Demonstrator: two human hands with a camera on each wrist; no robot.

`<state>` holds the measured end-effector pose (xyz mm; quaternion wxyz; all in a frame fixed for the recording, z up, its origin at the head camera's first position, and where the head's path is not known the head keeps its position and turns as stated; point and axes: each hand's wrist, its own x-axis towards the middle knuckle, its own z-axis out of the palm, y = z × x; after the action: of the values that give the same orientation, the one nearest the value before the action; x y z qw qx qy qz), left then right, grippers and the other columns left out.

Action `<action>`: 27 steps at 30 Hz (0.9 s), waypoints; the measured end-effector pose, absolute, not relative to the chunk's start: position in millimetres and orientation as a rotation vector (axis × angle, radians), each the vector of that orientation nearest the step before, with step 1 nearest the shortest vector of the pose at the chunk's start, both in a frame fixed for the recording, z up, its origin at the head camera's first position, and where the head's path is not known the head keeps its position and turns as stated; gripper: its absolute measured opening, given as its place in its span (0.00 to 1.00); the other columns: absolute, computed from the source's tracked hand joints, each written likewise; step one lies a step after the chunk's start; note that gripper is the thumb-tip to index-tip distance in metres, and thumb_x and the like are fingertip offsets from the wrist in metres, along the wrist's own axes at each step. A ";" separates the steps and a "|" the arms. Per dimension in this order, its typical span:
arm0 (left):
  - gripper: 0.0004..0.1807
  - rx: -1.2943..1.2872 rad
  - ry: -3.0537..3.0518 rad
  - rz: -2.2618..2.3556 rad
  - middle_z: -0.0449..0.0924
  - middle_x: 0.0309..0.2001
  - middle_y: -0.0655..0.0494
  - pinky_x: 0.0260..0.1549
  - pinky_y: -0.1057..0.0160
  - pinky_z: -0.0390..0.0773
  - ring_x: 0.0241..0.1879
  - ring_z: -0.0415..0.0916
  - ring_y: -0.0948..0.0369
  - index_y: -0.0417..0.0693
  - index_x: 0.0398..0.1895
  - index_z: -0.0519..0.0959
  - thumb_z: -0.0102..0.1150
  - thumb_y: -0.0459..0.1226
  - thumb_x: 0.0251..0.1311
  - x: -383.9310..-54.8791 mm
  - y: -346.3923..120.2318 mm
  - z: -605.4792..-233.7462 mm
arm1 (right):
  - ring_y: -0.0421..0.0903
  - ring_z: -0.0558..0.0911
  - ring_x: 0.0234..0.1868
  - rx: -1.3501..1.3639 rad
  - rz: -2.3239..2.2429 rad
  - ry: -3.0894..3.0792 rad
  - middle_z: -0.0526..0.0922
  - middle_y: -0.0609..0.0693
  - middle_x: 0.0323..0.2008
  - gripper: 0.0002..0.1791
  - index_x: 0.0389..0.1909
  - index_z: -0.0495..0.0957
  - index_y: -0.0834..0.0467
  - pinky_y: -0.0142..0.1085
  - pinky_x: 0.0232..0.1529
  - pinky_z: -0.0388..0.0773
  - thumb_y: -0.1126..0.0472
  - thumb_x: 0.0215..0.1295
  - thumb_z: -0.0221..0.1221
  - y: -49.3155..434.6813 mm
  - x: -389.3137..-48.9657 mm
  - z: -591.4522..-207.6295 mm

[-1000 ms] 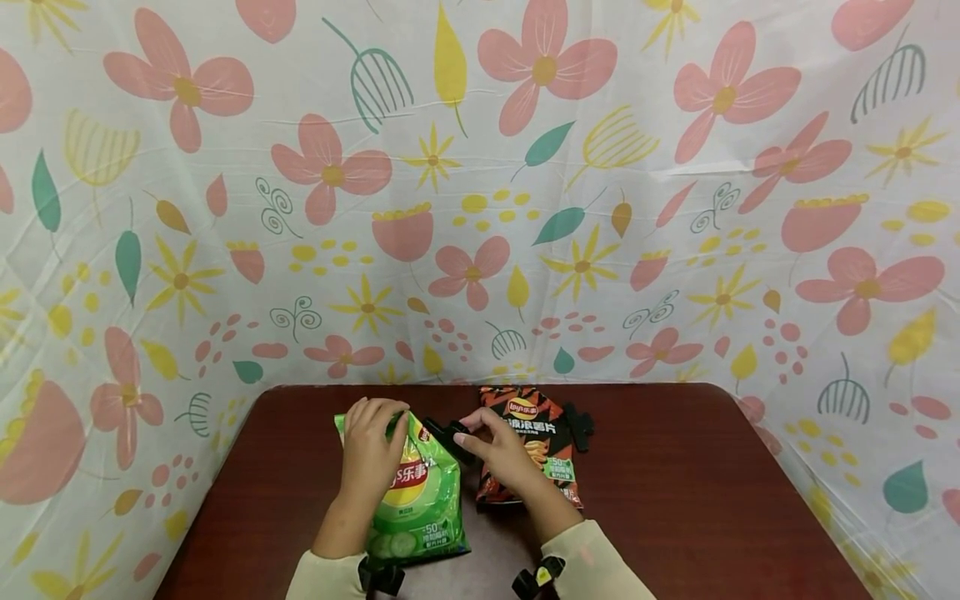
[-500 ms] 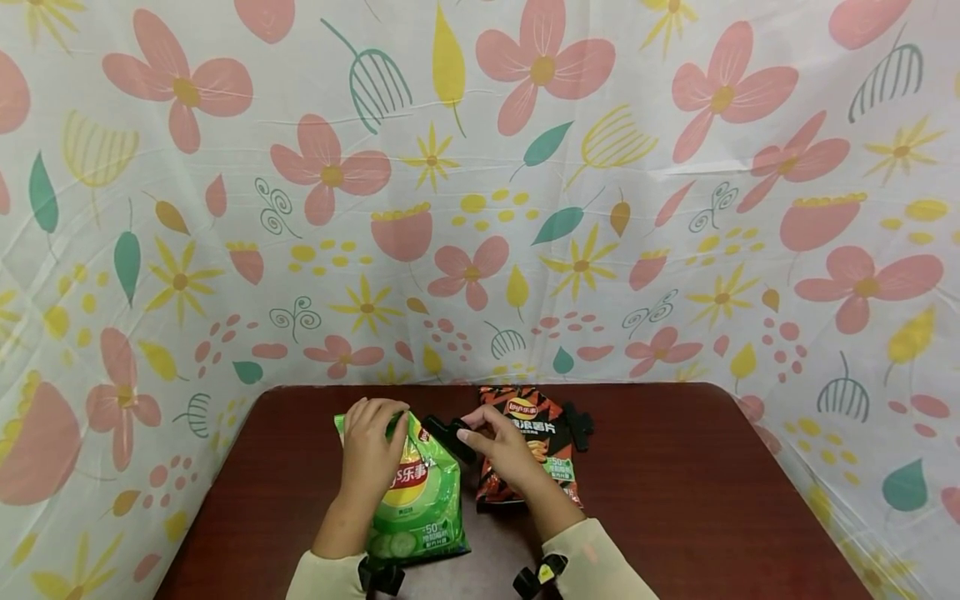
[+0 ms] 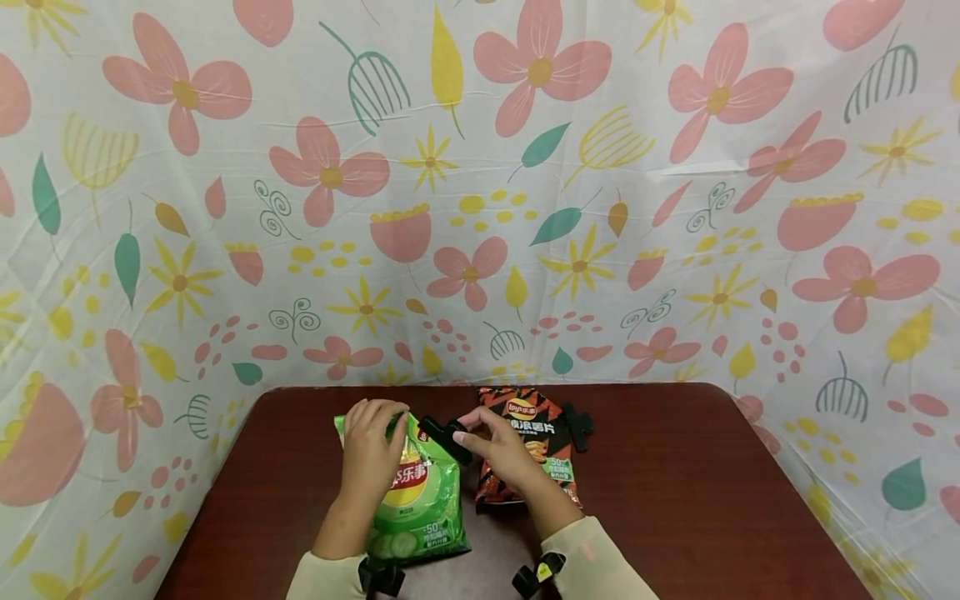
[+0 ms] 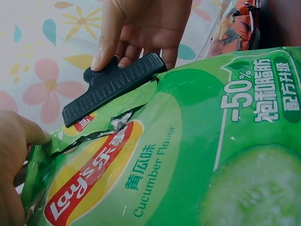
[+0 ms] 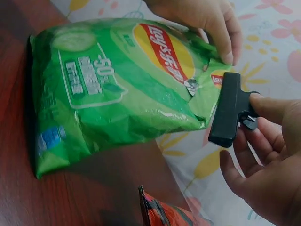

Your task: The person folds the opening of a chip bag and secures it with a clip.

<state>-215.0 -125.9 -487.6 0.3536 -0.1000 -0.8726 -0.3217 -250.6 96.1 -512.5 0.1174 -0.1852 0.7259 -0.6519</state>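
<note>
A green Lay's cucumber-flavour chip bag leans on the table, left of centre. Near its top runs a jagged tear, plain in the left wrist view. My left hand grips the bag's top corner, thumb on the front. Between thumb and fingers, my right hand pinches the handle of a black bag clip. The clip's long bar lies along the top edge of the bag, overlapping the strip above the tear in the left wrist view.
A black-and-orange Lay's chip bag lies right of the green one, partly behind my right forearm. Another black clip rests against its right side. The dark red table ends at a flower-printed cloth.
My right hand has brought the clip slightly left, closer to the green bag's top edge. My left hand and the bag have stayed in place.
</note>
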 end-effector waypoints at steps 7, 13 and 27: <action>0.06 -0.274 -2.271 -0.849 0.83 0.42 0.53 0.66 0.41 0.66 0.47 0.79 0.50 0.49 0.42 0.86 0.68 0.33 0.63 -214.5 -125.6 -488.6 | 0.42 0.73 0.36 -0.543 -1.767 2.231 0.74 0.50 0.43 0.16 0.53 0.75 0.58 0.37 0.39 0.73 0.52 0.74 0.59 96.8 -250.5 -511.5; 0.06 -0.283 -2.277 -0.853 0.83 0.42 0.53 0.65 0.40 0.66 0.47 0.78 0.50 0.49 0.42 0.86 0.68 0.34 0.62 -215.0 -125.1 -488.7 | 0.40 0.67 0.25 -0.645 -1.659 2.358 0.69 0.47 0.29 0.15 0.40 0.71 0.54 0.33 0.31 0.68 0.45 0.75 0.55 95.1 -253.7 -514.5; 0.05 -0.272 -2.314 -0.893 0.83 0.43 0.53 0.67 0.41 0.64 0.48 0.78 0.51 0.50 0.42 0.86 0.66 0.34 0.65 -213.3 -126.8 -488.3 | 0.35 0.55 0.19 -0.970 -1.373 2.655 0.57 0.43 0.20 0.26 0.21 0.60 0.53 0.30 0.29 0.60 0.42 0.77 0.51 93.8 -257.7 -518.0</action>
<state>-213.3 -126.8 -488.3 0.3177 -0.1035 -0.8793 -0.3395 -257.7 93.8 -518.0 -0.0003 -0.3086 0.8450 -0.4368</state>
